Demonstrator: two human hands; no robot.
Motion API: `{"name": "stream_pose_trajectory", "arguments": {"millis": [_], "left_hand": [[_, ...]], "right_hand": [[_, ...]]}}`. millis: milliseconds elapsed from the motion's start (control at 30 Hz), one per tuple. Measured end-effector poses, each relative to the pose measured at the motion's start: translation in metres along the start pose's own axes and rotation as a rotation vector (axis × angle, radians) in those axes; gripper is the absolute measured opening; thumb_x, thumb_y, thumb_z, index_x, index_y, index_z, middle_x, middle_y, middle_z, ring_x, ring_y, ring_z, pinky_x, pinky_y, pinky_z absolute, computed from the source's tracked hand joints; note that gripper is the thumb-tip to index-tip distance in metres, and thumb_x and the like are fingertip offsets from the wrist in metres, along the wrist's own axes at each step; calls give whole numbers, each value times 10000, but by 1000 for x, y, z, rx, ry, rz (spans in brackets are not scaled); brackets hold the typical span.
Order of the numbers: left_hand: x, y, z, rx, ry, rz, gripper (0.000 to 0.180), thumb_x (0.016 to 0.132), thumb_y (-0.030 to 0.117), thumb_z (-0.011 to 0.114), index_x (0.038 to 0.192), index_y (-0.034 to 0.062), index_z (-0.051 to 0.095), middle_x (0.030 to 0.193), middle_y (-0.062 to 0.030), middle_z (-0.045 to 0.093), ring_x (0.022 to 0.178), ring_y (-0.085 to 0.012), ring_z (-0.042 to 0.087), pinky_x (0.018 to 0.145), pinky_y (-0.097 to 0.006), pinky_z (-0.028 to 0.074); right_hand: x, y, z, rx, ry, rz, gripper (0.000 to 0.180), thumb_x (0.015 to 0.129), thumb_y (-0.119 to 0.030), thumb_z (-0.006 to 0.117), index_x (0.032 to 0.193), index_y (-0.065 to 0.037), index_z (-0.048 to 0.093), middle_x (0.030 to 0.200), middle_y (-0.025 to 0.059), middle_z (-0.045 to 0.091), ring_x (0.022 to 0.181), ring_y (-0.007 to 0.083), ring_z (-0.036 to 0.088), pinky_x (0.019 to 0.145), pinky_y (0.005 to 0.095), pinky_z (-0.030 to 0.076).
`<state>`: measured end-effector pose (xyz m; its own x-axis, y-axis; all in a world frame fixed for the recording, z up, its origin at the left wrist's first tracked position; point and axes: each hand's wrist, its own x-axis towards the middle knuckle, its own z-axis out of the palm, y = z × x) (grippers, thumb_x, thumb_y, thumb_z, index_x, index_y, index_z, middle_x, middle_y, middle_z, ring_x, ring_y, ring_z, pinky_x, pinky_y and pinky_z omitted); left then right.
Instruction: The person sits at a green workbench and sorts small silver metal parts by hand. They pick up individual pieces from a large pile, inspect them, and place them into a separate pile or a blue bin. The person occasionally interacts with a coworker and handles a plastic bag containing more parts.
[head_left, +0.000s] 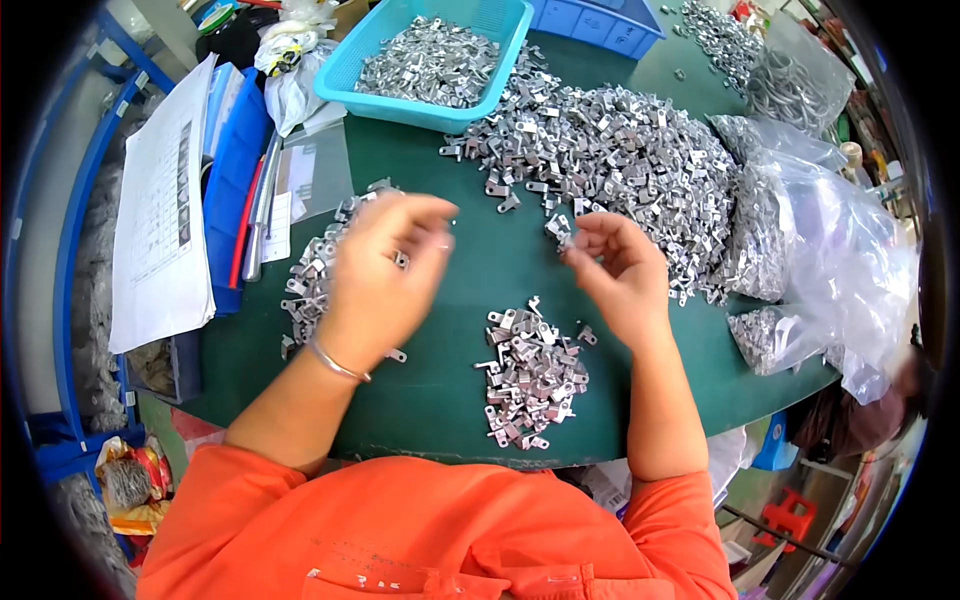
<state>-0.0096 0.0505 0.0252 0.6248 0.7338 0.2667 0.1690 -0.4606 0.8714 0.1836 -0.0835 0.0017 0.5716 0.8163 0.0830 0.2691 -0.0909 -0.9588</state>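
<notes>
My left hand, a bangle on its wrist, is curled over the left pile of small silvery metal brackets. A bracket shows in the crook of its fingers; thumb and fingertips are slightly blurred. Across the table, my right hand pinches a small cluster of metal brackets between thumb and fingers, at the near edge of the large bracket heap. Between my forearms, close to the table's front edge, lies a smaller pile of brackets.
A turquoise basket of small metal parts stands at the back beside a blue crate. Clear plastic bags of parts line the right side. Papers lean on a blue tray at left, with pens alongside. The tabletop is green.
</notes>
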Motion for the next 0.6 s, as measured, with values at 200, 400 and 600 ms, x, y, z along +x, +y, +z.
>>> {"name": "stream_pose_trajectory", "arguments": {"millis": [200, 400, 600], "left_hand": [[-20, 3, 32, -766, -377, -514, 163, 875, 62, 594, 1002, -38, 576, 861, -96, 644, 736, -131, 641, 643, -235, 528], [-19, -1, 30, -936, -406, -606, 162, 880, 64, 583, 1002, -42, 579, 877, -107, 645, 761, -155, 652, 661, -250, 538], [-24, -1, 36, -874, -344, -286, 98, 844, -2, 605, 939, -21, 590, 886, -98, 638, 813, -165, 629, 706, -267, 528]], "right_hand": [[-23, -21, 20, -225, -159, -447, 433, 695, 44, 697, 1075, -48, 511, 854, 62, 621, 736, 145, 624, 534, 247, 484], [-23, -18, 20, 27, -113, -380, 394, 699, 64, 702, 1036, -31, 522, 835, 70, 625, 730, 150, 622, 555, 246, 498], [-16, -36, 1, -249, -277, -656, 210, 701, 52, 691, 885, -26, 628, 806, 83, 644, 722, 219, 643, 616, 312, 517]]}}
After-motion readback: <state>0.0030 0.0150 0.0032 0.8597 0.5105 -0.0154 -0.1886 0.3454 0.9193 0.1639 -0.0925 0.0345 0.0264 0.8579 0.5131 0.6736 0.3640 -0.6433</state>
